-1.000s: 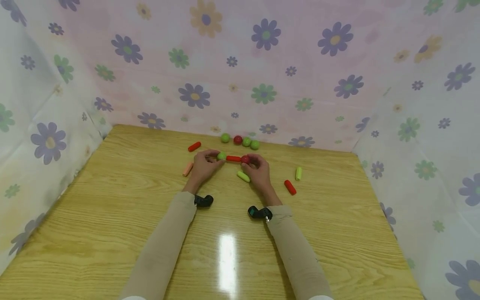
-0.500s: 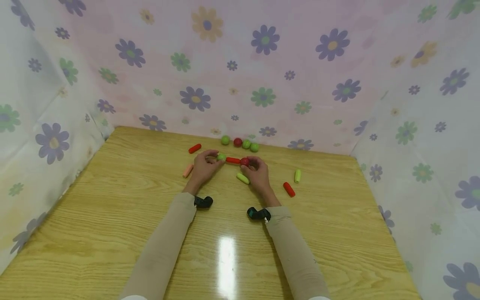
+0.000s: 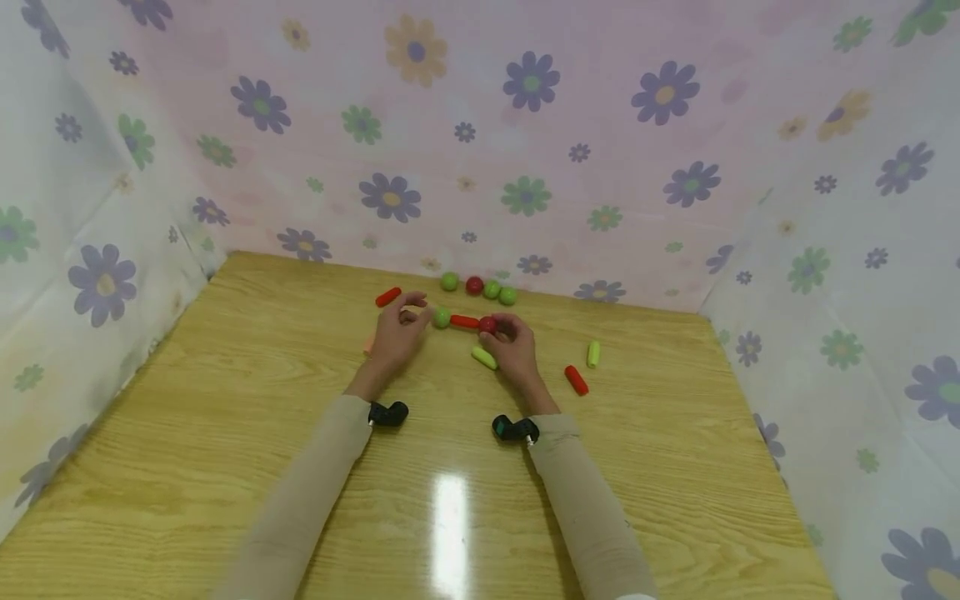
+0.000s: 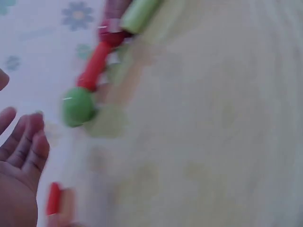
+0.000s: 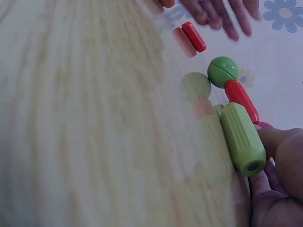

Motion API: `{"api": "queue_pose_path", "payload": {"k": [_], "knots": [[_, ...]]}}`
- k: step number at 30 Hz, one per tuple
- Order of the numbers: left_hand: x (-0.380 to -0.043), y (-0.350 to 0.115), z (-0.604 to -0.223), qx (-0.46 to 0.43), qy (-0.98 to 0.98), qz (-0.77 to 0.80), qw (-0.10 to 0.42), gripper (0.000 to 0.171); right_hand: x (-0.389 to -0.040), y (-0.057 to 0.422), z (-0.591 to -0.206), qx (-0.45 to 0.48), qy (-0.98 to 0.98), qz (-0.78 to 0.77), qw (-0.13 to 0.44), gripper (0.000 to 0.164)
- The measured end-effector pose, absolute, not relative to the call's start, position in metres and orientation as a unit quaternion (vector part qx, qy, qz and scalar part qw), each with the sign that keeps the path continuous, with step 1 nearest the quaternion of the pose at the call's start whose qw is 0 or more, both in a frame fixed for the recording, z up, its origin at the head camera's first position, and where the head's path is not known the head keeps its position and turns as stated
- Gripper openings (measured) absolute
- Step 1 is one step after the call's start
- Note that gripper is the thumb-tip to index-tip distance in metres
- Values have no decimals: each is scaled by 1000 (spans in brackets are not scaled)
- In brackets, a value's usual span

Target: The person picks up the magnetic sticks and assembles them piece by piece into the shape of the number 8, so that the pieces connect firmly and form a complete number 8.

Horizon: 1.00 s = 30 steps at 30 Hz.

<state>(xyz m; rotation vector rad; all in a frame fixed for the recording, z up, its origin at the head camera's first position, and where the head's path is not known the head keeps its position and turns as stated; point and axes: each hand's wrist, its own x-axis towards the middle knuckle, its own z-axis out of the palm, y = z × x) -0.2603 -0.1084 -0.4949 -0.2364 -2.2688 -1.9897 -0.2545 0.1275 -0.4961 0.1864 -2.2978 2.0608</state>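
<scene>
A green ball [image 3: 441, 317], a red rod [image 3: 464, 322] and a dark red ball [image 3: 487, 325] are joined in a line on the table. My right hand [image 3: 516, 350] pinches the red ball between thumb and fingers. Just left of the green ball and apart from it is my left hand [image 3: 397, 337], its fingers loosely spread and holding nothing; the left wrist view [image 4: 21, 156] shows the same gap. A yellow-green rod [image 5: 242, 139] lies close beside the right thumb, in front of the joined piece.
Behind the hands is a row of green balls [image 3: 492, 289] with a red ball [image 3: 474, 285]. A red rod [image 3: 388, 297] and a partly hidden orange rod [image 3: 368, 344] lie left. Another red rod [image 3: 576, 380] and yellow-green rod [image 3: 593, 354] lie right. Flowered cloth [image 3: 465, 200] encloses the table.
My left hand has let go of the green ball and moved a little to the left, its fingers parting. The right hand keeps its pinch on the red ball, and the joined piece stays in place.
</scene>
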Motion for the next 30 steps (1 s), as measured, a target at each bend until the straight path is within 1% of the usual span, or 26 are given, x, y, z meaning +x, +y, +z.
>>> {"api": "queue_pose_path", "payload": {"k": [4,6,13,20,23,27,30], "knots": [[-257,-128,-479,-105,-770,-623,91,35,-261,130,-506,47,-751,657,37,40],[-254,-139,-477,-101,-783,-607,93,34,-261,131,-509,42,-754,654,44,39],[-242,-164,-482,-34,-836,-546,43,42,-261,134,-507,52,-742,667,49,39],[-233,-175,-486,-70,-886,-458,15,46,-263,129,-516,42,-750,657,56,35],[-228,-177,-482,-66,-897,-437,-1,48,-263,128,-516,44,-751,656,57,35],[-222,-181,-480,-47,-904,-426,-17,45,-263,128,-515,45,-751,657,55,36],[-221,-182,-481,-42,-905,-424,-5,38,-263,128,-515,45,-750,658,57,37]]}}
